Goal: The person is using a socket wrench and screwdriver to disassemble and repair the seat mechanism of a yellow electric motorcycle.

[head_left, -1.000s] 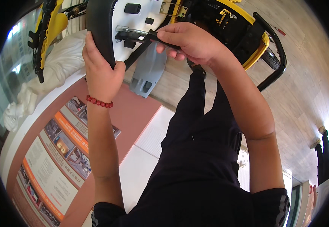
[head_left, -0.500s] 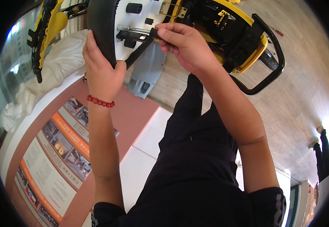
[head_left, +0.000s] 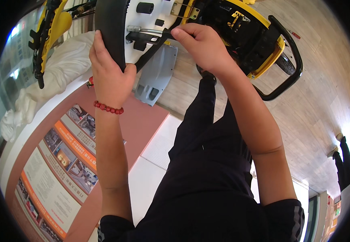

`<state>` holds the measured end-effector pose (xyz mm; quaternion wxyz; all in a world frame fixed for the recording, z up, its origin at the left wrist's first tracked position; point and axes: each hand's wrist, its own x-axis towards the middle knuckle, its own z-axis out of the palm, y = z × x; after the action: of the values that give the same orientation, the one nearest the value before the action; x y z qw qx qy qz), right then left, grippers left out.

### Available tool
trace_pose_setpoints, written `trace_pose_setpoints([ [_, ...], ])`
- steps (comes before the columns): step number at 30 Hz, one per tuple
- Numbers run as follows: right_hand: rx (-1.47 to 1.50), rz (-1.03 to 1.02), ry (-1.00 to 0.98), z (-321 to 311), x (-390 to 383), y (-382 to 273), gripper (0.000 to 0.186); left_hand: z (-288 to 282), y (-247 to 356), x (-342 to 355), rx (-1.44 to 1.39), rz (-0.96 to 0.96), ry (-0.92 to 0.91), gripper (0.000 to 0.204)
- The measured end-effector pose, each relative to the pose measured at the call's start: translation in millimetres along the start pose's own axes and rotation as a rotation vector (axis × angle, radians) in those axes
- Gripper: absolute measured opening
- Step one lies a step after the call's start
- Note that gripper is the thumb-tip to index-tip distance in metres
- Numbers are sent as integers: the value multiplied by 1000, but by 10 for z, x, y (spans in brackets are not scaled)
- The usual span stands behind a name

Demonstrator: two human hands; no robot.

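An upturned seat with black padding [head_left: 110,20] and a white underside [head_left: 138,18] fills the top centre. My left hand [head_left: 111,80], with a red bead bracelet, grips the padded edge. A silver socket [head_left: 134,29] on a steel-shafted tool [head_left: 151,31] is at a fitting beside a black bracket [head_left: 142,38] on the underside. My right hand [head_left: 203,48] is closed on that tool's black handle [head_left: 167,34], its lower fingers hidden.
A yellow-and-black vehicle body [head_left: 255,48] with a black tube frame stands at upper right. A grey panel [head_left: 157,76] lies beneath the seat. A white sculpture [head_left: 50,68] and yellow part [head_left: 62,24] are at left. Another person's legs [head_left: 342,165] show at right.
My right hand and forearm have shifted up and left, turning with the tool's handle; more of the hand's back shows. My left hand has barely moved.
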<state>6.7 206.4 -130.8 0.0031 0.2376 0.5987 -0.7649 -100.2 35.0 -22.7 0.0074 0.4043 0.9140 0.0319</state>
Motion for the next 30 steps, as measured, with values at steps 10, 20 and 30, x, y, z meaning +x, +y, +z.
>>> trace_pose_setpoints([
  [10,473,52,80,183,-57,107,32,-3,8,2,-4,-14,-3,89],
  [20,484,172,-181,39,-16,104,25,-6,26,-1,10,-18,2,89],
  [30,673,191,-28,136,-46,41,28,-13,53,-2,-14,-50,-9,90],
])
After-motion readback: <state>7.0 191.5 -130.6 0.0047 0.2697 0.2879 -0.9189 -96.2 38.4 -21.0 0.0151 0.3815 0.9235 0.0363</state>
